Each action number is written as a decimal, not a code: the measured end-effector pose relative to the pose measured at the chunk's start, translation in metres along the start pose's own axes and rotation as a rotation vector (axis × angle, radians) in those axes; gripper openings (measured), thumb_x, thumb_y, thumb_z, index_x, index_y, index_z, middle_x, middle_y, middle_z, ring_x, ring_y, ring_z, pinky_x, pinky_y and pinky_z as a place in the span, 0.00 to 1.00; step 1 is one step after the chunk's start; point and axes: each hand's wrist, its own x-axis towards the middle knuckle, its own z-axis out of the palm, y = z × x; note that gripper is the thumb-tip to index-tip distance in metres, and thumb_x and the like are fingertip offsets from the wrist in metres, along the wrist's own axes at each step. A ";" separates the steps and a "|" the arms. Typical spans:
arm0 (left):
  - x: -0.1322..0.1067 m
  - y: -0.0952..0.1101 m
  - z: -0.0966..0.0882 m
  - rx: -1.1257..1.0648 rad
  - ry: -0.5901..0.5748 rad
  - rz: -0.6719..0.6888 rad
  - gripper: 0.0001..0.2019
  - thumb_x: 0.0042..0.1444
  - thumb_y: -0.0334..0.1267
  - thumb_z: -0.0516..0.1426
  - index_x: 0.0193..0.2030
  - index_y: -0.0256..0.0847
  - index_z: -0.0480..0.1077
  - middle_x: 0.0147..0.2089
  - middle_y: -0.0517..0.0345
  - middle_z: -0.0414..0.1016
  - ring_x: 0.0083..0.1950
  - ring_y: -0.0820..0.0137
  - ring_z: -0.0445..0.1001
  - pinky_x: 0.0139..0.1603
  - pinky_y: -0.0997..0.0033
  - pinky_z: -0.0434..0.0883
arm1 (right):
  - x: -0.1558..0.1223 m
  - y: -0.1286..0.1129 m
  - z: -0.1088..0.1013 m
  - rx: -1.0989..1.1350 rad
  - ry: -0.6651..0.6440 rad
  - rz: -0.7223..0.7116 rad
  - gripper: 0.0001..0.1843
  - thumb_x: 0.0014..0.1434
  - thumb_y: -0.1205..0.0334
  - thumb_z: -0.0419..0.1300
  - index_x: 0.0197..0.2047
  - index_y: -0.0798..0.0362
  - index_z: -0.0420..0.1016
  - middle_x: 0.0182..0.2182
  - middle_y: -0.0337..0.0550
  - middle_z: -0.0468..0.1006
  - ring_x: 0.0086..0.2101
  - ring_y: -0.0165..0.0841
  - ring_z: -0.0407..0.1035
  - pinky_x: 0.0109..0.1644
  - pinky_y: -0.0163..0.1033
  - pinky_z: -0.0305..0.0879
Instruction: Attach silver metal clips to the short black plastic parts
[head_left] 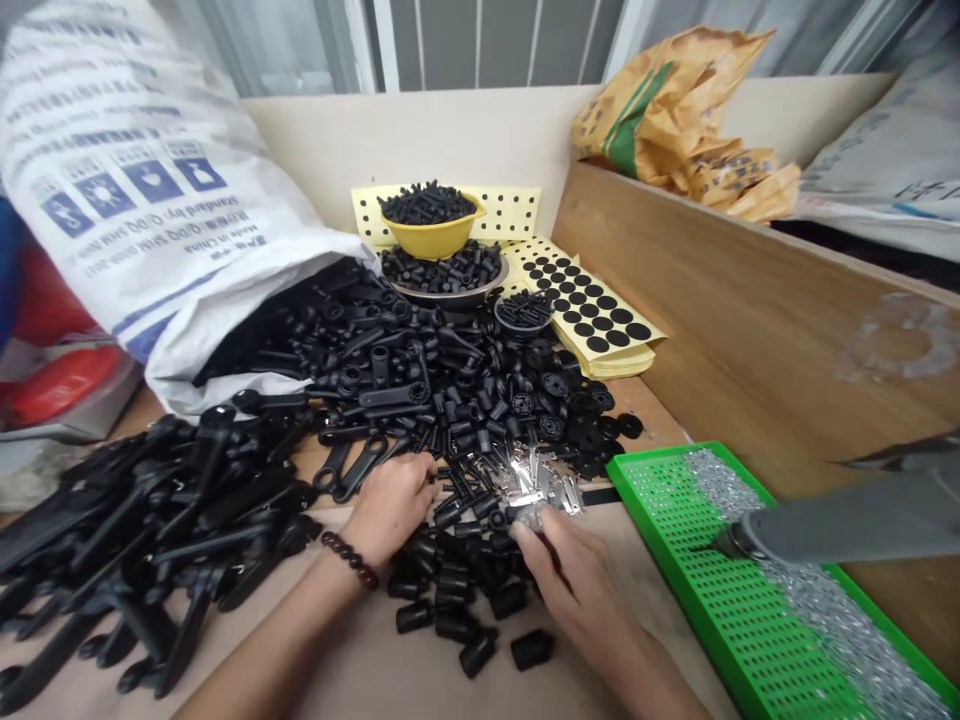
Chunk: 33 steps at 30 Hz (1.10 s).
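Note:
My left hand (397, 505), wearing a dark bead bracelet (349, 558), reaches into a heap of small black parts with its fingers curled. Whatever its fingertips grip is hidden. To its right, my right hand (581, 575) pinches a small black cylindrical part (498, 518) between thumb and fingers; the fingertips look slightly blurred. Black sleeves (454, 588) lie loose on the cloth between the hands. Just beyond the right hand is a pile of thin silver metal clips (536, 475). Black springs or screws (459, 480) lie beside the left fingertips.
Black handles (150, 530) pile up at left, and more spill from a white sack (187, 200). A yellow bowl (429, 238) of black parts stands behind. At right are sheets of black round stickers (592, 310), a green tray (679, 560) of metal pieces and a grey power screwdriver (862, 515).

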 end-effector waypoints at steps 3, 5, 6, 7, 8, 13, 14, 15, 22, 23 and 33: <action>0.009 0.003 0.003 0.009 -0.009 -0.016 0.09 0.50 0.25 0.50 0.33 0.40 0.68 0.32 0.53 0.75 0.36 0.60 0.73 0.35 0.67 0.63 | 0.003 0.000 -0.001 0.004 0.023 -0.018 0.13 0.64 0.62 0.45 0.26 0.49 0.54 0.19 0.34 0.62 0.20 0.28 0.59 0.26 0.34 0.54; 0.010 0.004 0.004 -0.001 -0.009 -0.029 0.12 0.48 0.23 0.49 0.34 0.41 0.68 0.31 0.53 0.74 0.36 0.60 0.73 0.34 0.67 0.62 | 0.005 -0.001 -0.001 -0.004 0.024 -0.026 0.13 0.64 0.63 0.45 0.26 0.50 0.54 0.20 0.34 0.62 0.20 0.28 0.59 0.26 0.34 0.53; 0.010 0.003 0.004 -0.013 -0.004 -0.036 0.13 0.47 0.22 0.49 0.35 0.41 0.68 0.31 0.54 0.74 0.36 0.60 0.73 0.34 0.68 0.62 | 0.006 -0.001 -0.002 -0.007 0.023 -0.026 0.13 0.64 0.63 0.45 0.26 0.50 0.54 0.20 0.34 0.63 0.20 0.28 0.59 0.26 0.34 0.53; 0.010 0.002 0.003 -0.030 0.002 -0.043 0.14 0.46 0.22 0.48 0.36 0.41 0.68 0.30 0.55 0.73 0.35 0.61 0.72 0.34 0.68 0.62 | 0.007 -0.002 -0.002 -0.009 0.023 -0.028 0.13 0.64 0.63 0.45 0.26 0.50 0.54 0.20 0.34 0.63 0.21 0.28 0.59 0.26 0.34 0.54; 0.010 0.001 0.002 -0.052 0.010 -0.051 0.15 0.46 0.22 0.48 0.37 0.41 0.68 0.29 0.56 0.73 0.35 0.62 0.72 0.34 0.69 0.61 | 0.009 -0.003 -0.002 -0.009 0.017 -0.026 0.13 0.64 0.63 0.45 0.26 0.50 0.54 0.20 0.35 0.63 0.21 0.28 0.59 0.26 0.34 0.54; 0.006 0.000 -0.003 -0.290 0.022 -0.087 0.14 0.48 0.27 0.49 0.42 0.39 0.66 0.26 0.63 0.69 0.28 0.70 0.69 0.30 0.74 0.62 | 0.018 -0.010 0.002 -0.049 -0.022 -0.067 0.14 0.64 0.64 0.44 0.25 0.50 0.54 0.21 0.35 0.64 0.21 0.29 0.59 0.26 0.34 0.53; 0.004 0.004 -0.003 -0.442 0.007 -0.111 0.14 0.49 0.29 0.50 0.44 0.37 0.65 0.26 0.63 0.68 0.26 0.72 0.68 0.28 0.75 0.62 | 0.020 -0.012 0.003 -0.089 -0.029 -0.099 0.14 0.64 0.64 0.44 0.25 0.50 0.55 0.22 0.36 0.64 0.22 0.30 0.60 0.26 0.34 0.53; 0.001 0.009 -0.003 -0.634 -0.018 -0.142 0.15 0.48 0.31 0.52 0.45 0.36 0.65 0.26 0.63 0.68 0.25 0.74 0.66 0.26 0.76 0.62 | 0.022 -0.014 0.005 -0.141 -0.033 -0.140 0.14 0.64 0.63 0.43 0.26 0.50 0.56 0.23 0.38 0.65 0.23 0.31 0.61 0.27 0.35 0.54; -0.017 0.044 0.004 -1.488 -0.038 -0.317 0.14 0.38 0.37 0.64 0.33 0.35 0.71 0.20 0.66 0.65 0.21 0.79 0.61 0.23 0.79 0.59 | 0.018 -0.012 0.015 -0.289 0.072 -0.302 0.12 0.63 0.65 0.44 0.29 0.52 0.62 0.27 0.43 0.69 0.26 0.34 0.64 0.33 0.39 0.58; -0.017 0.046 0.006 -1.514 -0.034 -0.322 0.14 0.37 0.37 0.65 0.33 0.35 0.71 0.20 0.66 0.65 0.21 0.79 0.62 0.23 0.79 0.59 | 0.015 -0.009 0.015 -0.270 0.080 -0.307 0.11 0.63 0.66 0.45 0.30 0.52 0.62 0.27 0.43 0.69 0.27 0.34 0.64 0.34 0.39 0.58; -0.023 0.052 0.026 -1.435 -0.008 -0.270 0.11 0.42 0.39 0.62 0.23 0.37 0.65 0.18 0.64 0.66 0.20 0.78 0.63 0.23 0.79 0.61 | 0.012 0.007 0.009 -0.212 0.158 -0.307 0.09 0.62 0.66 0.45 0.32 0.51 0.62 0.25 0.44 0.68 0.26 0.36 0.64 0.30 0.40 0.59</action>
